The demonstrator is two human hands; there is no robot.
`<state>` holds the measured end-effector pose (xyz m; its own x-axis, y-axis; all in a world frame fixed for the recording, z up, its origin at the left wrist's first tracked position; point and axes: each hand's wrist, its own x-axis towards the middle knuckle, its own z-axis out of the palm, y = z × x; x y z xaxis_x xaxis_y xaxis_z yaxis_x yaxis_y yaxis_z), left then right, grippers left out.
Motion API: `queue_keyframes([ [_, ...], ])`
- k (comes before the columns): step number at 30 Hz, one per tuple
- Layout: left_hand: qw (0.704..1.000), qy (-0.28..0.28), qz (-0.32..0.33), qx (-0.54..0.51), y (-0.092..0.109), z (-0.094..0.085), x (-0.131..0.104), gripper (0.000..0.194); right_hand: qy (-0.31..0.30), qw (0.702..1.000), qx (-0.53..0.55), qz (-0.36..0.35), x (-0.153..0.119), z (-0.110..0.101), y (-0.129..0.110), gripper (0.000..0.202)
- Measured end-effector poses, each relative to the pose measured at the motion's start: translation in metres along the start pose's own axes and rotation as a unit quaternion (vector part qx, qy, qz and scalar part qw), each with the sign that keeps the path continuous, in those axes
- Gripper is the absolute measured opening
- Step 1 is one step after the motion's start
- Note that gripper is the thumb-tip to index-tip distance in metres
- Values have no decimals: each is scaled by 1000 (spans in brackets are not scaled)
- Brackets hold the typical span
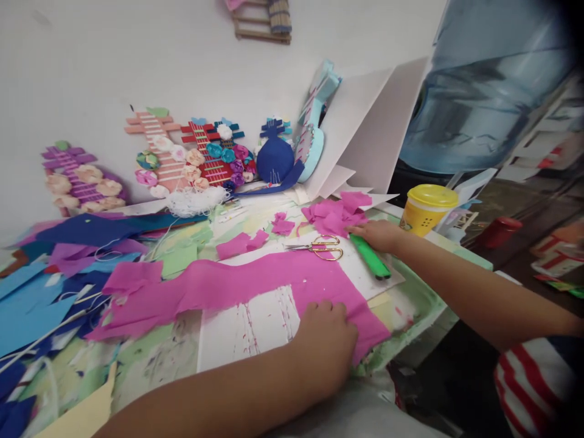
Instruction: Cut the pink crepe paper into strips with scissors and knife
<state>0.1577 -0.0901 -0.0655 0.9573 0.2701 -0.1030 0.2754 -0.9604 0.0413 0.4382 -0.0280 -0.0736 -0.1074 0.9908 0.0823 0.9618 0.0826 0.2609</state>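
My left hand [326,340] has curled fingers pressed onto the right part of a long pink crepe paper strip [255,281], by its near edge. The strip lies across a white foam board [223,340] with scored, red-stained slits. My right hand [378,235] is closed at the upper end of a green utility knife [370,258] that rests slantwise on the board; some fingers are hidden. Just left of the knife are gold-handled scissors [319,247], blades pointing left. Beyond my right fingertips sits a pile of crumpled pink paper scraps [335,213].
Blue paper sheets [34,298] and strings cover the left side. White yarn [196,201] lies near the wall, before flower-decorated crafts [205,152] and a light blue guitar-shaped craft [312,134]. A yellow lidded cup [429,210] and a large water bottle [474,109] stand right.
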Motion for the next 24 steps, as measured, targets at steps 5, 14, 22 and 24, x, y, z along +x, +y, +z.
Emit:
queue_keyframes([
  [5, 999, 32, 2, 2, -5, 9, 7, 15, 42, 993, 113, 17, 15, -18, -26, 42],
  [14, 996, -74, 50, -27, -14, -2, 24, 21, -98, 983, 148, -53, 47, -28, -72, 24],
  [22, 989, -107, 100, -17, -23, -8, 40, 19, -122, 980, 142, -75, 52, -37, -70, 21],
  [24, 990, -85, 106, -31, -25, -13, 42, 19, -106, 980, 149, -78, 53, -38, -70, 20],
])
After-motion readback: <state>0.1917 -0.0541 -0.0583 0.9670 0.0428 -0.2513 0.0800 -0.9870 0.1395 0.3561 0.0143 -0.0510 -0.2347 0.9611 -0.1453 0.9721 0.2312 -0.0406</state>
